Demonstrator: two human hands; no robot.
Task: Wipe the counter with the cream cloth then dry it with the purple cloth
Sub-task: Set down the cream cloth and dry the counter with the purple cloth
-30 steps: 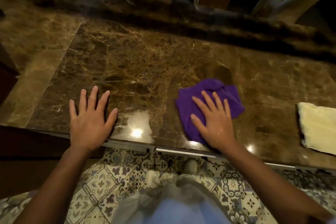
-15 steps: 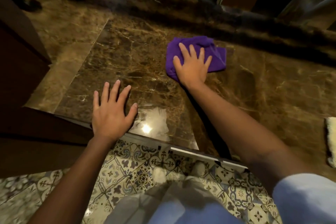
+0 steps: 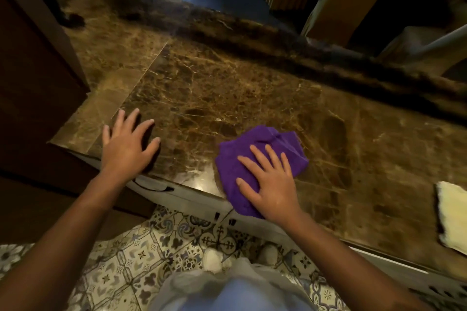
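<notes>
Purple cloth point(image 3: 262, 159) lies bunched on the brown marble counter point(image 3: 227, 88) near its front edge, pressed flat under the right hand point(image 3: 271, 182), fingers straight and spread. Left hand point(image 3: 126, 144) rests on the counter well apart, fingers splayed, holding nothing. Cream cloth point(image 3: 452, 217), partly cut off and perhaps folded, lies far right.

— Where does the single head view look from?
— From above the near edge of the brown marble bench point(image 3: 227, 88), facing forward and steeply down.
— How near?
— Close: patterned floor tiles point(image 3: 141, 255) fill the near edge, the bench's far rim sits high.
</notes>
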